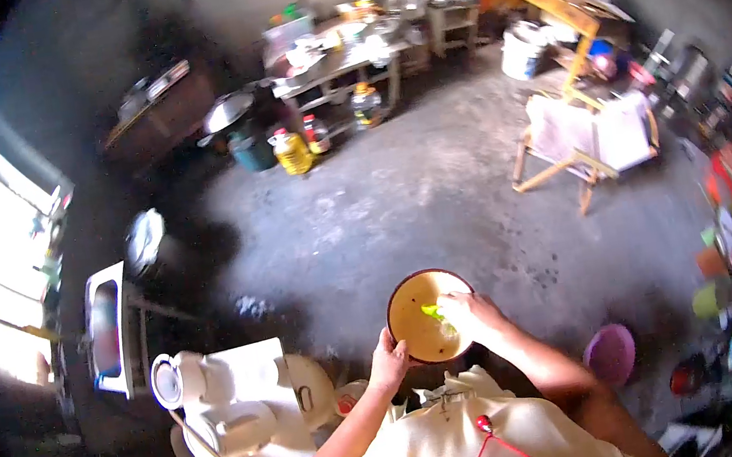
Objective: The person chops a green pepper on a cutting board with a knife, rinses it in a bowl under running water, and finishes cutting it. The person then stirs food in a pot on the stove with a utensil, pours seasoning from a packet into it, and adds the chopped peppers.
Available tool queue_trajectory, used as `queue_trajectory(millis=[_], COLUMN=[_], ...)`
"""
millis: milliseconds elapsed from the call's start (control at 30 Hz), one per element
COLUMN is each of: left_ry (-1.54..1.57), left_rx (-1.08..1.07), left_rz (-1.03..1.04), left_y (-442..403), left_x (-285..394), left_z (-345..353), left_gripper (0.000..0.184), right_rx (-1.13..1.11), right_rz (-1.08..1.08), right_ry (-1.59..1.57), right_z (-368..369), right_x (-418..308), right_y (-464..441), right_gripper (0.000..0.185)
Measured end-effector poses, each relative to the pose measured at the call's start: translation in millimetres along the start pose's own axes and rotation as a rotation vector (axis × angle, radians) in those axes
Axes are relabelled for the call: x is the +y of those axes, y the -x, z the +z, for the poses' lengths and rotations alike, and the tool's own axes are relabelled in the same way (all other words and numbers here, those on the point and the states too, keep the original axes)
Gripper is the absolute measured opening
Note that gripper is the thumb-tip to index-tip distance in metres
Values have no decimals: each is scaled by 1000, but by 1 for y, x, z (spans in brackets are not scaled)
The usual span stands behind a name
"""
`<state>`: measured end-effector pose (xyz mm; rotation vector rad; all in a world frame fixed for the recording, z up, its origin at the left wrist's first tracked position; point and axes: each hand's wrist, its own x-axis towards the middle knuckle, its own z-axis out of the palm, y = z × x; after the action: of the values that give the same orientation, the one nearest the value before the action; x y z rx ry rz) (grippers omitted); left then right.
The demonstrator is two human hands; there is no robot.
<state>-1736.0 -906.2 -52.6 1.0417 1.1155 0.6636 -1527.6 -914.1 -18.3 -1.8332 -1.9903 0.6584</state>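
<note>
A round bowl [414, 299] with a cream inside and a dark reddish rim is held in front of my body, tilted so its inside faces me. A few dark specks show on its inner wall. My left hand [388, 359] grips the rim at the lower left, thumb over the edge. Inside the bowl, on its right side, my right hand [472, 317] is closed on a small bright green and whitish thing [433, 312], which touches the inner wall; its kind is unclear. The fingertips are partly blurred.
To the left below, a white table [258, 363] bears pale pots. A purple basin [610, 356] sits on the floor at right. Farther off are a folding chair [564, 128], a yellow oil jug [291, 152], a white bucket [524, 53] and a cluttered table [333, 68]. Clutter lines the right wall.
</note>
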Motion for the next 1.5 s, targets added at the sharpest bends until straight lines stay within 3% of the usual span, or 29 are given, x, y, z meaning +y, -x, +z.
queue_trajectory(millis=[100,200,300,400,467,600,633,733,1000,1100,1200,1233,1333,1367,1400,1500], left_ry=[318,339,370,475,444,505,608,551,556,635,612,593,612,632,656,660], left_rx=[132,245,373,449,523,600,586,592,660,724,804,810,876,890,907,953], left_rz=[-124,-136,-117,-58,-58,-117,-20,-30,-12,-5,-33,-26,24,17,18,45], left_y=[-4,-20,-34,-52,-68,-95,-104,-127,-190,-218,-249,-257,-283,-289,-298,-322], left_x=[23,30,48,59,63,79,81,97,143,160,164,168,190,194,199,205], left_z=[28,43,52,44,29,-16,-28,-73,-183,-210,-233,-239,-253,-256,-260,-279], left_gripper=[34,34,32,31,31,31,30,28,29,29,29,29,29,28,28,30], right_rx=[1,-47,105,-14,16,-148,-224,-317,-420,-396,-98,-87,113,35,-139,-150], right_rz=[-102,-208,-377,-298,-406,-167,-73,162,231,-45,-443,-473,-802,-813,-772,-956], right_ry=[-22,55,-238,-208,-195,-689,-835,-1187,-1352,-1033,-462,-361,-402,-288,85,190], right_z=[-30,-60,-84,-63,-50,-46,-38,-30,-15,-10,-1,-15,-3,12,31,46], right_x=[17,27,10,22,22,-2,-1,-20,-78,-100,-126,-150,-181,-182,-177,-191], right_y=[-19,-48,-86,-128,-159,-218,-237,-292,-421,-467,-510,-517,-560,-576,-596,-642], right_gripper=[16,17,13,12,12,14,15,18,19,17,19,22,22,21,21,24])
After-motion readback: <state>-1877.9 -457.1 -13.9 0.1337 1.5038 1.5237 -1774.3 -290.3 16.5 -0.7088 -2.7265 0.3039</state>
